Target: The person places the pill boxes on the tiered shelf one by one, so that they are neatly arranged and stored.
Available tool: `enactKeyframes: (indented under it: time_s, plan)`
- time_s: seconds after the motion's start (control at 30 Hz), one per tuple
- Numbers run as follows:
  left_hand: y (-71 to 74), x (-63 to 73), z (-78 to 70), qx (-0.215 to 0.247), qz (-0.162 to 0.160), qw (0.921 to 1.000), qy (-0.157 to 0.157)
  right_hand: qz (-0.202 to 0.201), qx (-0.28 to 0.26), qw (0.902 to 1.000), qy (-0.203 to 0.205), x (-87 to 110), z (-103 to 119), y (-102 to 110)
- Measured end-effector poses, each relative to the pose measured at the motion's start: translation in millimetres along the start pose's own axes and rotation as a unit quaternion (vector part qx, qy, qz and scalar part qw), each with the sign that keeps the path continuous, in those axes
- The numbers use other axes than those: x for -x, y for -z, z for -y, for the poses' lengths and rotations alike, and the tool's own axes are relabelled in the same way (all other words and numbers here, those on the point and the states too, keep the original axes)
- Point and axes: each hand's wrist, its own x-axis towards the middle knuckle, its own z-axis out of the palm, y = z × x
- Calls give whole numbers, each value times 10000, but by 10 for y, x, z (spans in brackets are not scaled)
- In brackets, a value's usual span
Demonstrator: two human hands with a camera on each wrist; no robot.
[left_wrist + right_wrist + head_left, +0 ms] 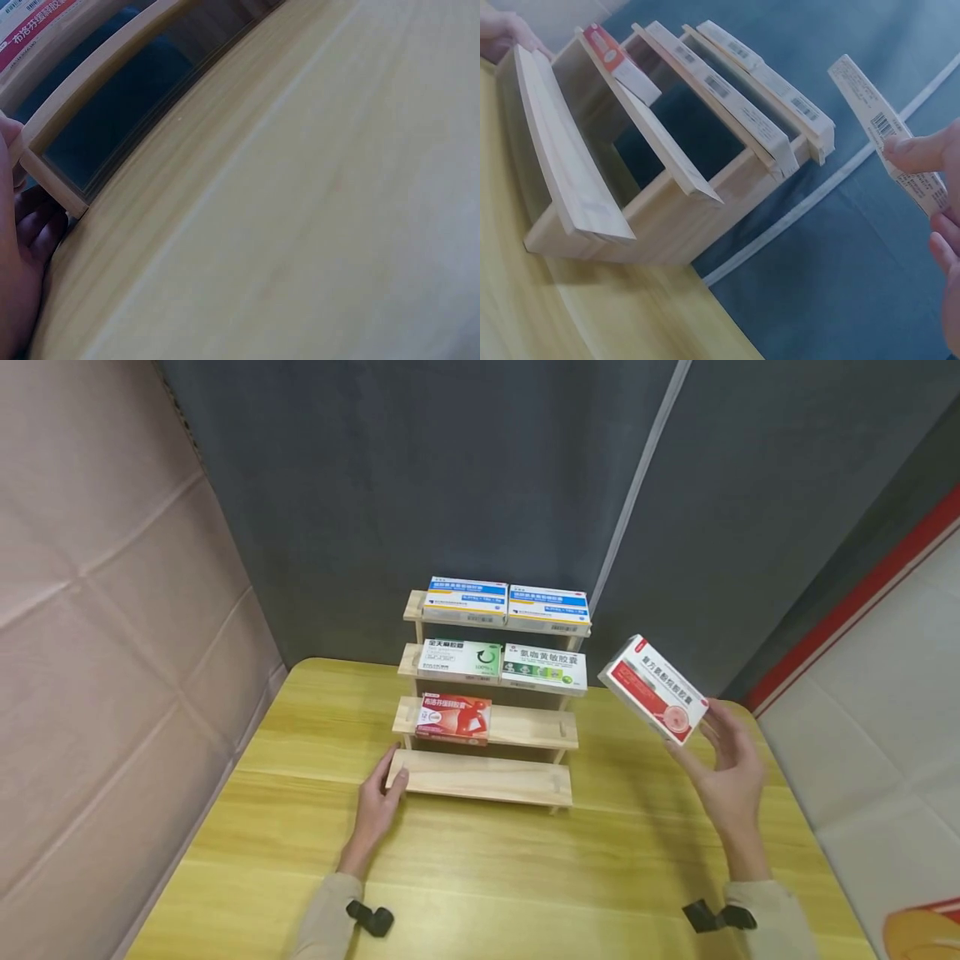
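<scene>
My right hand (731,777) holds a white and red medicine box (654,690) up in the air, to the right of a stepped wooden rack (483,779). In the right wrist view the thumb lies across the narrow printed side of that medicine box (862,101). At the rack's lower left corner, my left hand (377,810) grips the end of the lowest shelf, thumb on top. The left wrist view shows its fingers (41,221) beside the rack's leg. A red medicine box (453,720) lies on the left half of the second-lowest shelf.
Two blue and white boxes (467,599) lie side by side on the top shelf. Below them are a green and white box (459,658) and a white box with a green band (544,667). The rack stands on a wooden table (480,885) before a dark curtain (405,468).
</scene>
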Motion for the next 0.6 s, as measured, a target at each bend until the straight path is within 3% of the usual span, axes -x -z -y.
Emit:
enactKeyframes:
  time_s: [0.33,0.6]
  plan:
    - [0,-4,0,11,10,10000,30,587,-28,9983,-60,66,-17,-146]
    - [-13,-3,14,-59,0,10000,64,917,486,9945,-145,119,-37,-191]
